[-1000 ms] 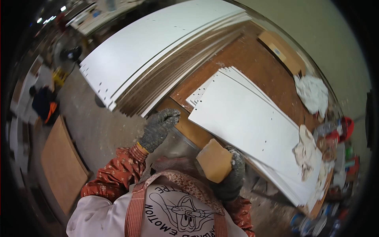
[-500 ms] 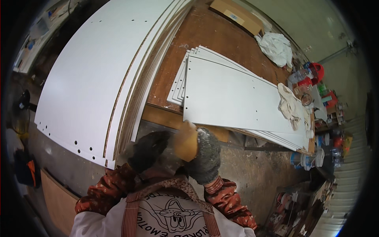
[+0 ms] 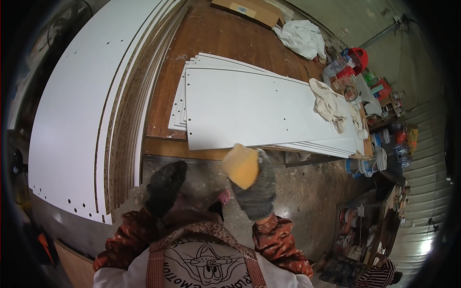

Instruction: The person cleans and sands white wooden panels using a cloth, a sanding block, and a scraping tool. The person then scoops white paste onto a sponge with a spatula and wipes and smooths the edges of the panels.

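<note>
My right hand [image 3: 259,194], in a worn grey work glove, is closed around a flat yellow scraper [image 3: 241,165] with a paler upper edge. The scraper is just off the near edge of a stack of white panels, and from this view I cannot tell whether they touch. The top panel [image 3: 240,105] has small drilled holes and a groove along its far side. My left hand [image 3: 165,187], in a dark glove, is low beside the tall pile of long white boards [image 3: 72,129]. Its fingers merge in the dark, and nothing shows in it.
The panels lie on a brown wooden table [image 3: 192,38]. A cream cloth [image 3: 329,103] rests on their right end. Farther back are a white plastic bag [image 3: 300,38] and a cardboard box [image 3: 247,10]. Bottles and tubs crowd the right. Another person's striped sleeve [image 3: 377,276] shows at lower right.
The whole view has swung, so table and boards sit farther left. My hands have moved apart: the right with its scraper toward the right, the left downward. A pink shoe now shows between them.
</note>
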The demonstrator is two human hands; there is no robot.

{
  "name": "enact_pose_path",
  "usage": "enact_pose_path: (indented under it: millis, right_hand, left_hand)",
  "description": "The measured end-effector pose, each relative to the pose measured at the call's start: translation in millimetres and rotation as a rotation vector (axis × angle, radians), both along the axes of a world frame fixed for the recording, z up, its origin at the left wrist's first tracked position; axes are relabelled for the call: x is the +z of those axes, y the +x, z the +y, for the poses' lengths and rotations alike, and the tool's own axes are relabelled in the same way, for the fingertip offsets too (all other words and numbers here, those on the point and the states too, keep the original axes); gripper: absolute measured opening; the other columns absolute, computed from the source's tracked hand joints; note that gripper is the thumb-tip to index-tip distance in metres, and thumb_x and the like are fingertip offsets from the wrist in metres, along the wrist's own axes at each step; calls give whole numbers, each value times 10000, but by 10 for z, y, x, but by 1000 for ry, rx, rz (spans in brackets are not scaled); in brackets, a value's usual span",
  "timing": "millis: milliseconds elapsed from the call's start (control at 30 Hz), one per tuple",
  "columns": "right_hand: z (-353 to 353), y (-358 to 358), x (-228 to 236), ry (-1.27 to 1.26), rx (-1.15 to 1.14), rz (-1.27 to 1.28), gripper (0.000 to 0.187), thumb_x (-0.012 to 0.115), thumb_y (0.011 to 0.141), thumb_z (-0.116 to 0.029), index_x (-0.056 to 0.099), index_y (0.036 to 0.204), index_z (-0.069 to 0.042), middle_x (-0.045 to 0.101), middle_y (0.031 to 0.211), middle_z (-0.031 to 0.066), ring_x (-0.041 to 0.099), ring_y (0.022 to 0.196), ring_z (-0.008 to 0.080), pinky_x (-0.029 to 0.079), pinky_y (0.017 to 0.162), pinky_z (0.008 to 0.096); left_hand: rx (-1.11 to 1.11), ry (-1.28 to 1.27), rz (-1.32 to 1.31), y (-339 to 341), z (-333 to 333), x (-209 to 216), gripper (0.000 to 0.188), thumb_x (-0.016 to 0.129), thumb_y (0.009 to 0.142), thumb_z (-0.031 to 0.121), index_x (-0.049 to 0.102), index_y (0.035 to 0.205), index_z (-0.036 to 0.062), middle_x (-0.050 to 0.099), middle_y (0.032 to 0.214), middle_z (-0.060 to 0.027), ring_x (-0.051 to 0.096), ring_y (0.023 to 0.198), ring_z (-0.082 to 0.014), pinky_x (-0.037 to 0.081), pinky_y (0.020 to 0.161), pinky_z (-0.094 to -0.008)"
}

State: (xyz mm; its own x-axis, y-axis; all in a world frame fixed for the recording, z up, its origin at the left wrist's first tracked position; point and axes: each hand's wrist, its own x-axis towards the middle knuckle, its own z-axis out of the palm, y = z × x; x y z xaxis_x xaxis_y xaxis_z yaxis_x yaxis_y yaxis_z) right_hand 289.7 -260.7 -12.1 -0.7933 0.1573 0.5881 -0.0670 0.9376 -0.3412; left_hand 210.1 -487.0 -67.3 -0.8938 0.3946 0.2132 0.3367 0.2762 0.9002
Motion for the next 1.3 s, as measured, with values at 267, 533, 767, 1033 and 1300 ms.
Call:
enact_pose_path:
  millis: [267, 533, 767, 1033, 1300]
  right_hand:
    - [219, 3, 49, -30, -16, 19, 841, 811, 707, -298, 364, 1366, -26, 456, 1319, 189, 481, 1205, 350, 417, 1016, 449]
    - [392, 100, 144, -107, -92, -72, 733, 789, 704, -147, 408, 1318, -25, 532, 1200, 175, 548, 1113, 345, 458, 961, 443]
    - [350, -54, 171, 138, 70, -48, 824, 801, 691, -171, 357, 1370, -29, 499, 1249, 174, 502, 1168, 363, 429, 995, 458]
    - [373, -105, 233, 111, 114, -32, 756, 784, 709, -206, 398, 1338, -42, 510, 1244, 184, 517, 1158, 368, 438, 984, 465]
    - [825, 239, 132, -36, -167, -175, 769, 756, 732, -196, 352, 1366, -33, 490, 1266, 183, 500, 1184, 361, 434, 1001, 448]
  left_hand:
    - [130, 976, -908, -23, 109, -235, 233, 548, 923, 19, 587, 1136, -68, 636, 1096, -170, 634, 993, -262, 525, 880, -350]
    - [109, 653, -589, -79, 199, -259, 262, 548, 935, 42, 555, 1170, -75, 641, 1073, -153, 630, 1001, -241, 521, 901, -349]
    - [74, 361, -261, -98, 311, -254, 242, 545, 928, 31, 572, 1147, -69, 651, 1054, -146, 637, 986, -229, 526, 887, -338]
    - [63, 457, -362, -75, 382, -240, 230, 521, 928, 10, 573, 1137, -72, 646, 1050, -155, 635, 977, -229, 525, 880, -337]
    - [114, 465, -456, -59, 429, -337, 194, 531, 921, 7, 605, 1088, -59, 655, 1033, -133, 639, 956, -210, 519, 872, -327]
